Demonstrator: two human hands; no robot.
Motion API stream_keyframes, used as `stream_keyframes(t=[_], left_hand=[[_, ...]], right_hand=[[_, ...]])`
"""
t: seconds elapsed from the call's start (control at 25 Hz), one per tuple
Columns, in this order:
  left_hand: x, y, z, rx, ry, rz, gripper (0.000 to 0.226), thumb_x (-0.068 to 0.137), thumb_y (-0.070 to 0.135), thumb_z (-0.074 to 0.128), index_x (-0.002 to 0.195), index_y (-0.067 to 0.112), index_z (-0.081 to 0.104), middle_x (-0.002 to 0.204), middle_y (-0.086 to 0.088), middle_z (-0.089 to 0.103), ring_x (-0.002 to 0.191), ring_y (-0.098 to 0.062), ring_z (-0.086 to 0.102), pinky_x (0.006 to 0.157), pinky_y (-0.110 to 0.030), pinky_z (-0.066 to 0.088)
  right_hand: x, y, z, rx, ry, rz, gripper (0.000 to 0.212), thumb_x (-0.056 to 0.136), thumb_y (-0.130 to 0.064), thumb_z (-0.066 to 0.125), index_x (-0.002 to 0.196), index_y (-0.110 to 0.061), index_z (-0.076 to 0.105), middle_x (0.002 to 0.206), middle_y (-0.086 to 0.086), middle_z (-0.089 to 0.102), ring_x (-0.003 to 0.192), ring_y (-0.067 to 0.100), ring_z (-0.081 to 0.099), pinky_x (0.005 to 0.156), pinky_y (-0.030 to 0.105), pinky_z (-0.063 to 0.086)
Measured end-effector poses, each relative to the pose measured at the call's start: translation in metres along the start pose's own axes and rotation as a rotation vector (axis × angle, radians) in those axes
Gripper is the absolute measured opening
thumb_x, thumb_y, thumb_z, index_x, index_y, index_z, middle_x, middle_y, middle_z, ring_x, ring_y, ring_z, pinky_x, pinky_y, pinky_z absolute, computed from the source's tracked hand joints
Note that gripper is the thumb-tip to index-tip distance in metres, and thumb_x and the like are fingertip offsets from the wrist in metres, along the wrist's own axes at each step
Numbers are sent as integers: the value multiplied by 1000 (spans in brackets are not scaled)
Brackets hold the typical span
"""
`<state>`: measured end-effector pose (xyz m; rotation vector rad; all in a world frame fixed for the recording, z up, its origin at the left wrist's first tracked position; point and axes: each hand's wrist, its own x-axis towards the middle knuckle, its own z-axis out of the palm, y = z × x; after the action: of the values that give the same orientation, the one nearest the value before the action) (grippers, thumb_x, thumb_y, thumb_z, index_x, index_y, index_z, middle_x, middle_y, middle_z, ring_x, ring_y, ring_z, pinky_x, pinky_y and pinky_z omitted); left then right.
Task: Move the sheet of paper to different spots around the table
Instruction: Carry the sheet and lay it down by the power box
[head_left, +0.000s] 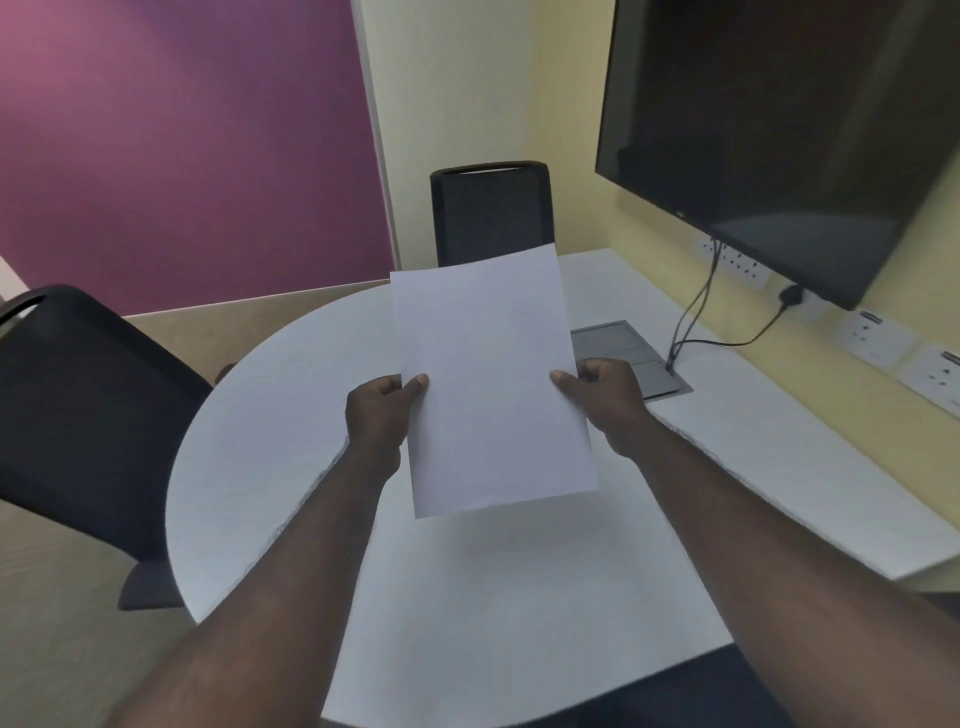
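Observation:
A blank white sheet of paper (493, 379) is held up above the middle of the white table (270, 467), its long side pointing away from me. My left hand (382, 410) pinches the sheet's left edge with the thumb on top. On the opposite edge, my right hand (605, 400) grips it the same way. The sheet looks lifted off the tabletop and slightly tilted.
A black chair (491, 213) stands at the far side of the table and another black chair (78, 405) at the left. A grey cable hatch (628, 353) is set in the tabletop on the right, with cables (696, 312) running to wall sockets under a dark wall screen (779, 119).

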<state>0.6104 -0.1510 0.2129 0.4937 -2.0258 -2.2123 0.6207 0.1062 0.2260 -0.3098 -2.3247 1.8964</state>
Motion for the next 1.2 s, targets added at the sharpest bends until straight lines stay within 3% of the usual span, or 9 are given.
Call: stream_keyframes(t=[0.12, 0.28, 0.4, 0.52, 0.72, 0.8, 0.92, 1.04, 1.2], left_hand=[[-23, 6, 25, -2, -19, 17, 8, 80, 20, 78, 76, 14, 74, 74, 3, 75, 66, -17, 67, 64, -28, 55], [-55, 12, 62, 13, -12, 59, 10, 81, 20, 77, 74, 14, 73, 71, 5, 74, 62, -14, 66, 57, -24, 53], [-81, 11, 91, 22, 17, 70, 10, 81, 20, 77, 75, 13, 73, 77, 0, 75, 66, -17, 67, 63, -27, 55], [-109, 6, 128, 39, 58, 78, 10, 81, 21, 77, 77, 12, 73, 79, -1, 75, 69, -19, 68, 67, -29, 57], [-138, -5, 185, 33, 87, 86, 12, 81, 22, 78, 82, 11, 74, 91, -9, 77, 79, -24, 71, 79, -38, 61], [-146, -9, 203, 36, 99, 87, 11, 81, 22, 78, 81, 11, 74, 88, -7, 76, 78, -24, 71, 79, -39, 60], [-149, -15, 225, 52, 107, 71, 12, 80, 22, 78, 82, 11, 74, 91, -8, 77, 80, -24, 70, 83, -42, 60], [-141, -21, 242, 77, 114, 47, 12, 81, 23, 78, 82, 11, 74, 93, -10, 77, 79, -25, 70, 86, -47, 59], [-122, -39, 263, 92, 116, 23, 13, 81, 22, 78, 84, 10, 75, 92, -9, 77, 77, -24, 70, 86, -47, 59]], right_hand=[[-5, -4, -36, 8, 13, -4, 21, 88, -16, 72, 89, 5, 74, 95, 23, 74, 82, 31, 69, 82, 52, 57], [-8, -4, -81, 35, -15, -10, 13, 89, -17, 71, 80, -8, 74, 80, 8, 73, 71, 22, 66, 78, 42, 56], [-8, 5, -118, 43, -54, 5, 14, 89, -17, 71, 88, -4, 74, 91, 14, 75, 78, 24, 68, 85, 47, 57], [-4, 12, -164, 63, -123, 14, 12, 89, -18, 71, 82, -9, 74, 87, 10, 75, 78, 24, 69, 87, 48, 57], [13, 26, -233, 33, -167, 18, 18, 85, -24, 74, 81, -6, 74, 92, 17, 74, 80, 25, 65, 79, 44, 55], [19, 32, -250, 43, -189, 19, 16, 85, -24, 74, 80, -8, 75, 92, 16, 74, 81, 25, 65, 78, 44, 55], [28, 42, -271, 55, -215, 28, 14, 85, -25, 73, 80, -11, 75, 103, 24, 74, 82, 26, 66, 91, 55, 53], [40, 54, -280, 59, -228, 45, 13, 87, -22, 72, 82, -10, 75, 107, 27, 71, 84, 28, 65, 94, 62, 50], [63, 74, -284, 57, -227, 85, 10, 88, -20, 71, 84, -11, 75, 105, 21, 74, 84, 26, 67, 92, 52, 53]])
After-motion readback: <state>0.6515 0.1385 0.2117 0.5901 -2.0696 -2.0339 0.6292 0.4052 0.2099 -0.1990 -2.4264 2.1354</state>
